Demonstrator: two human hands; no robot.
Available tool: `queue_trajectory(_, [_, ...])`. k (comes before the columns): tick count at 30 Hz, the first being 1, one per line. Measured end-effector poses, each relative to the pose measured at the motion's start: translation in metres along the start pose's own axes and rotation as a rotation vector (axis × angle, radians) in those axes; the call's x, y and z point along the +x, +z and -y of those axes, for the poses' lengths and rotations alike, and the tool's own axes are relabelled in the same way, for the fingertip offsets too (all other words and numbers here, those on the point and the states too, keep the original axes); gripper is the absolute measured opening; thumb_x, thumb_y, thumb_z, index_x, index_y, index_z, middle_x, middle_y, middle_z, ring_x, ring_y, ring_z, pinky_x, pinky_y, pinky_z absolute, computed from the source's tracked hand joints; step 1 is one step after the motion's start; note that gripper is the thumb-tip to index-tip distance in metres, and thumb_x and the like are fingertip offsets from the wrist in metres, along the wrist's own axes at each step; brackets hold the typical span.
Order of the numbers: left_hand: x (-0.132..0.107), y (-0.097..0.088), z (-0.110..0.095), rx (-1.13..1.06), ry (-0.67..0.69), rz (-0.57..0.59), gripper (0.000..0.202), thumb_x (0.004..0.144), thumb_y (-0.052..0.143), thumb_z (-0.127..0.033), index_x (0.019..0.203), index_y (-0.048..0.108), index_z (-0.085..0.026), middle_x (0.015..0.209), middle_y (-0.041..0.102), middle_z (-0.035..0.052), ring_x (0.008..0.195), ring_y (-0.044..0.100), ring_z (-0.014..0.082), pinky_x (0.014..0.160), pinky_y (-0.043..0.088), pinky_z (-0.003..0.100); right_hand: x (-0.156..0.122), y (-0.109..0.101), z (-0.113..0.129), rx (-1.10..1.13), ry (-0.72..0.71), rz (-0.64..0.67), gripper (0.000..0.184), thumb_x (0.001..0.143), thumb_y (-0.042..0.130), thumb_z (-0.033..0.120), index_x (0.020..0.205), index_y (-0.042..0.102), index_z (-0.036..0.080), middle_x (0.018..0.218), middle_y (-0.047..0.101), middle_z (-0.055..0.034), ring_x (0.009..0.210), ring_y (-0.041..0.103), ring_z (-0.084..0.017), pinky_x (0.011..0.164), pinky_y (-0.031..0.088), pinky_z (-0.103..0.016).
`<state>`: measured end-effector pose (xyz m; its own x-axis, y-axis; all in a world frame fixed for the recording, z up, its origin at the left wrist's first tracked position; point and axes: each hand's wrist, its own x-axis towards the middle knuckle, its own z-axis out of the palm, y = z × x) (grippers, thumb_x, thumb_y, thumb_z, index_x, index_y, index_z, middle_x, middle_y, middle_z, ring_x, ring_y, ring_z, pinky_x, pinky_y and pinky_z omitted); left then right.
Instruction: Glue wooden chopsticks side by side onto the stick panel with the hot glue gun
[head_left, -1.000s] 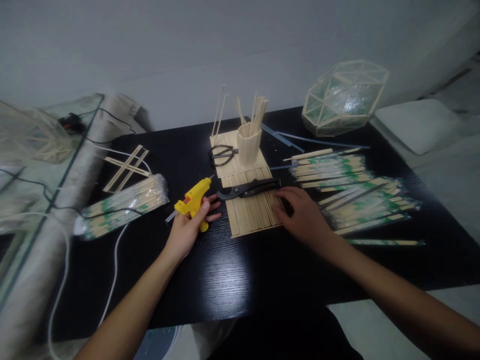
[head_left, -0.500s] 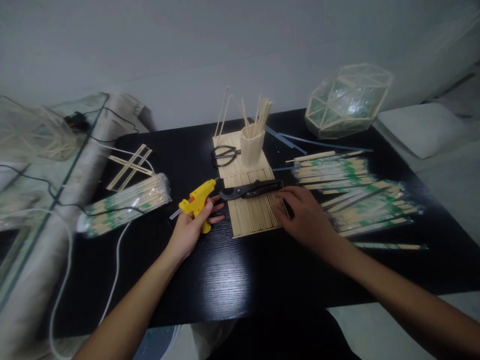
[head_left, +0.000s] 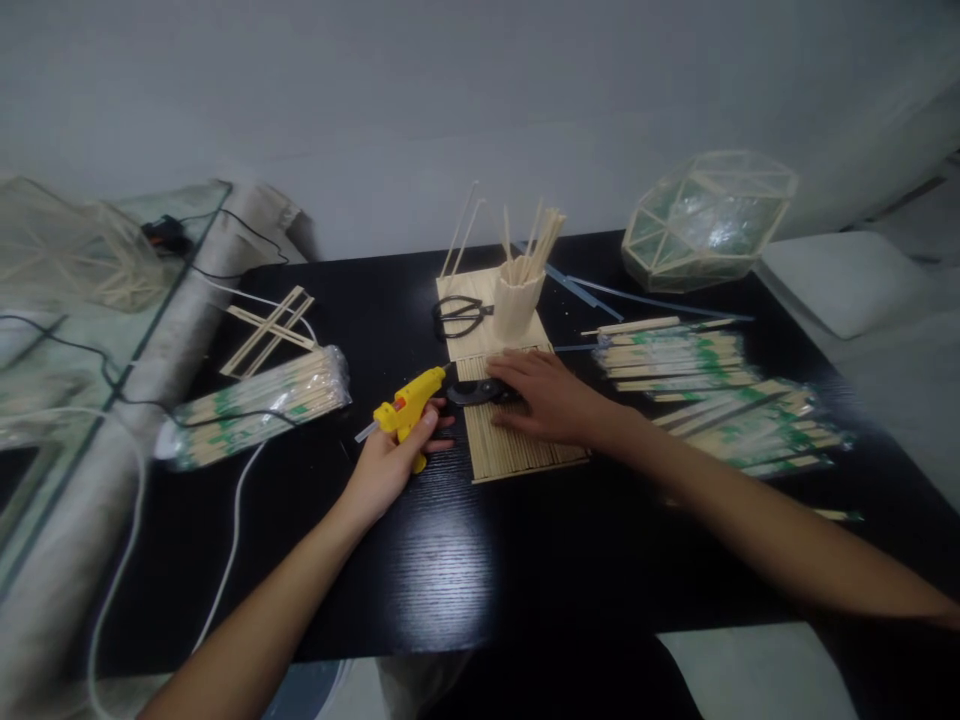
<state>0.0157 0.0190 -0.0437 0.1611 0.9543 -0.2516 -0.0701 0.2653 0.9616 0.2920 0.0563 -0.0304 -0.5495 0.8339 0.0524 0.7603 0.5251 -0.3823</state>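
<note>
My left hand (head_left: 388, 465) holds a yellow hot glue gun (head_left: 409, 402), its nozzle up and to the right and a clear glue stick out of its back. A few of its fingers reach past the grip. Black pruning shears (head_left: 474, 392) lie across a mat of thin wooden sticks (head_left: 517, 455). From the right, my right hand (head_left: 551, 395) closes over their handles, hiding most of them; the curved jaws point left. Behind stands a wooden stick cup (head_left: 516, 305) full of loose sticks on a wooden base, beside black-handled scissors (head_left: 459, 316).
Wrapped chopstick packs (head_left: 675, 355) lie on the right, another bundle (head_left: 259, 405) on the left below a crossed-stick frame (head_left: 270, 330). A faceted stick-framed shape (head_left: 709, 220) stands at the back right. A white cable (head_left: 234, 520) crosses the left side of the black table (head_left: 570, 560).
My right hand has moved left and forward from beside the shears onto their handles. My left hand keeps the glue gun nearly in place. The view has shifted slightly.
</note>
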Motion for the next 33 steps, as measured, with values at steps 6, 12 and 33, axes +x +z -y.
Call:
queue_trajectory(6, [0.000,0.000,0.004,0.012,-0.021,0.005,0.057,0.086,0.090,-0.058,0.121,0.078,-0.015,0.131,0.079,0.0151,0.111,0.082,0.0305,0.080,0.074,0.035,0.000,0.002,-0.005,0.021,-0.013,0.006,0.070,0.099,0.080,0.049,0.159,0.059,0.020,0.165,0.060,-0.0171,0.155,0.055,-0.039,0.130,0.043,-0.061])
queue_trajectory(12, [-0.001,0.000,0.002,0.042,-0.026,0.020,0.054,0.088,0.088,-0.058,0.120,0.078,-0.015,0.128,0.080,0.0151,0.112,0.082,0.0321,0.082,0.075,0.039,-0.002,0.007,-0.008,0.024,-0.031,-0.024,0.072,0.099,0.080,0.051,0.159,0.058,0.018,0.165,0.059,-0.0189,0.156,0.054,-0.039,0.130,0.044,-0.061])
queue_trajectory(33, [-0.008,0.003,-0.006,0.065,-0.037,0.071,0.055,0.087,0.089,-0.057,0.120,0.079,-0.014,0.133,0.081,0.0185,0.125,0.079,0.0393,0.096,0.073,0.049,-0.055,-0.032,-0.054,0.073,0.152,-0.105,0.063,0.083,0.071,0.017,0.146,0.064,0.021,0.142,0.074,-0.0147,0.132,0.071,-0.037,0.115,0.058,-0.057])
